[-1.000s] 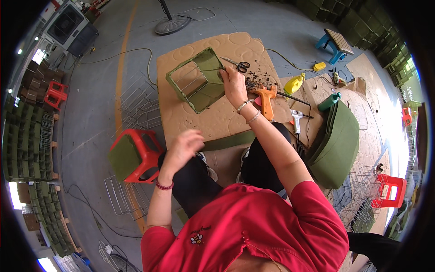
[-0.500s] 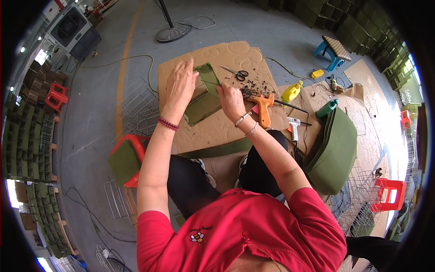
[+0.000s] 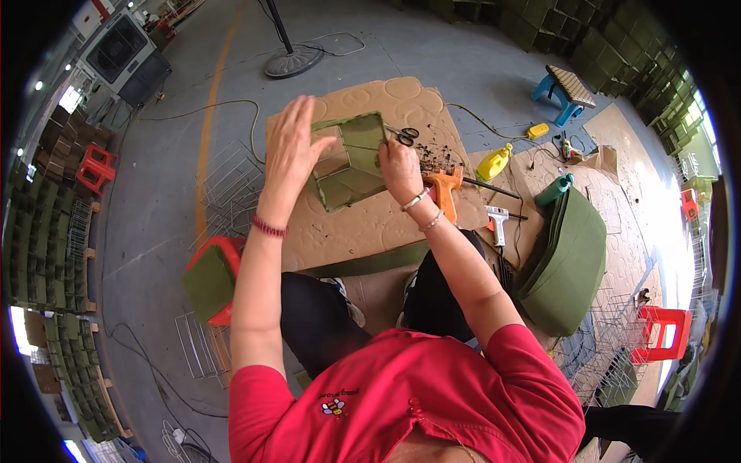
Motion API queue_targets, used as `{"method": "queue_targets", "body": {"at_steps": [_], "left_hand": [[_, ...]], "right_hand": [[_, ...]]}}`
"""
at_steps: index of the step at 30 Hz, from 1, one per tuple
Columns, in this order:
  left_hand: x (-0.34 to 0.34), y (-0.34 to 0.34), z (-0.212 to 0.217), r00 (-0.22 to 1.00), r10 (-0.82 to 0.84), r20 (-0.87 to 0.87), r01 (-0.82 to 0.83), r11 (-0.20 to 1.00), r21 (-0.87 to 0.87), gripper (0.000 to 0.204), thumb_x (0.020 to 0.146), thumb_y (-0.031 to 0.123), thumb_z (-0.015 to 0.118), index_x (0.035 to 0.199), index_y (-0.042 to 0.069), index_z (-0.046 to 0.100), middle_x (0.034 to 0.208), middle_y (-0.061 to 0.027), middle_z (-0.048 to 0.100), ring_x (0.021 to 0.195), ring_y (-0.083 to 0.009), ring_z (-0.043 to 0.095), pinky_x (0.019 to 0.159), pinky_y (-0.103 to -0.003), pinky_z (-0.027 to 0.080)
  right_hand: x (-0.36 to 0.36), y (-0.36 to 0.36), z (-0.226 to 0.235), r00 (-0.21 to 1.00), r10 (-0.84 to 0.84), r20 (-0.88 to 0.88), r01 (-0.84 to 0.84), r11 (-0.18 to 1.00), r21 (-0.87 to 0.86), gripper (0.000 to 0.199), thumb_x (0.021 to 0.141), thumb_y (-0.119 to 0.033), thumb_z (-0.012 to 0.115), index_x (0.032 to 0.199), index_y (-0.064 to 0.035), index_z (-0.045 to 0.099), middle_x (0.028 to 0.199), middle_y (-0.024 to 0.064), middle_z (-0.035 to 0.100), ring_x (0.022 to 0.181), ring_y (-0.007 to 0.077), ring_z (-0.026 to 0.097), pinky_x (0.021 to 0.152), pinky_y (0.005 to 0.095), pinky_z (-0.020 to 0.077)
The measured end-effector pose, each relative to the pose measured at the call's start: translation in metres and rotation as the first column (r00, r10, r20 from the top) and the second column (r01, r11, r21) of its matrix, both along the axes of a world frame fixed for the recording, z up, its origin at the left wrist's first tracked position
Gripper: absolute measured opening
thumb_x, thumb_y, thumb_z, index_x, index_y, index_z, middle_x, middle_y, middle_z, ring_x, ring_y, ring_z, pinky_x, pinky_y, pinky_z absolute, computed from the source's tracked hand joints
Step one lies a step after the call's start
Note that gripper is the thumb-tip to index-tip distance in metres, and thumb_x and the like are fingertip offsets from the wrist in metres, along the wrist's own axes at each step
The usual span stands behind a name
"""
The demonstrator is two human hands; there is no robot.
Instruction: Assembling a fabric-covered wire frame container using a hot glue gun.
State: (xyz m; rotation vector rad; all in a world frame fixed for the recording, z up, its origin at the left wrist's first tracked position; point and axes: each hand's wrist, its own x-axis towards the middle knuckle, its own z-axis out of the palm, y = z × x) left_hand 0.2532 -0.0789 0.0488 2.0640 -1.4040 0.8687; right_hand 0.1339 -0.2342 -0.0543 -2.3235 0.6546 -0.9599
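Above the cardboard-topped work surface (image 3: 363, 239) is a green fabric box frame (image 3: 351, 197) with an open middle, through which brown cardboard shows. My right hand (image 3: 401, 171) pinches its right side, fingers closed round the edge. At its left side my left hand (image 3: 291, 150) is raised, fingers stretched out and thumb apart, holding nothing; whether the palm touches the box I cannot tell. Black-handled scissors (image 3: 406, 136) lie just past the right hand, their blades partly hidden behind the box. An orange glue gun (image 3: 445, 193) rests to the right of that hand.
A white glue gun (image 3: 499, 222), a yellow bottle (image 3: 494, 162) and a teal bottle (image 3: 554, 188) lie to the right. Beside them stands a stack of green fabric pieces (image 3: 567, 262). Wire frames (image 3: 231, 193) and a red stool (image 3: 224, 251) are at the left. Cables cross the floor.
The green box has shifted right and tilted, held by my right hand. My left hand has moved left and its thumb has spread away from the fingers.
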Motion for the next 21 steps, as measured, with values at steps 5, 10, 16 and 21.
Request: {"method": "queue_targets", "body": {"at_steps": [5,10,16,21], "left_hand": [[-0.040,0.003,-0.025,0.854,0.234,-0.465,-0.184,0.971,0.150,0.041,0.092,0.011,0.062,0.126,-0.010,0.053,0.114,-0.0294,0.063,0.103,-0.0432,0.062,0.086,-0.049,0.051],[-0.031,-0.006,-0.021,0.995,0.045,-0.084,-0.040,0.997,0.059,0.025,0.086,-0.006,0.054,0.110,-0.013,0.057,0.083,-0.0277,0.066,0.076,-0.0386,0.069,0.065,-0.044,0.056],[-0.029,-0.006,-0.027,0.979,0.066,-0.191,-0.008,0.956,0.292,0.018,0.087,-0.003,0.056,0.104,-0.006,0.061,0.088,-0.0229,0.068,0.080,-0.0376,0.068,0.070,-0.044,0.055],[-0.029,-0.004,-0.022,0.980,-0.019,-0.200,0.081,0.950,0.303,0.028,0.085,-0.001,0.061,0.113,-0.003,0.065,0.096,-0.0217,0.070,0.086,-0.0370,0.068,0.076,-0.044,0.056]], "right_hand": [[-0.015,-0.006,-0.004,0.999,0.026,0.044,-0.033,0.985,0.170,0.031,0.087,-0.016,0.055,0.069,0.0087,0.059,0.069,0.0305,0.060,0.071,0.0469,0.061,0.068,0.0512,0.0500],[-0.024,-0.003,-0.037,0.964,0.162,0.213,-0.263,0.711,0.653,0.038,0.091,-0.020,0.059,0.070,0.0122,0.059,0.055,0.0193,0.058,0.056,0.0299,0.067,0.049,0.0389,0.0517],[-0.054,0.003,-0.040,0.963,0.232,-0.134,-0.107,0.791,0.602,0.037,0.095,-0.027,0.065,0.090,0.0091,0.066,0.079,0.0149,0.073,0.063,0.0201,0.071,0.057,0.0300,0.0567],[-0.052,-0.008,-0.036,0.956,0.281,0.077,-0.282,0.822,0.495,0.026,0.092,-0.020,0.064,0.087,0.0049,0.065,0.071,0.0190,0.068,0.067,0.0280,0.069,0.061,0.0366,0.0532]]}}
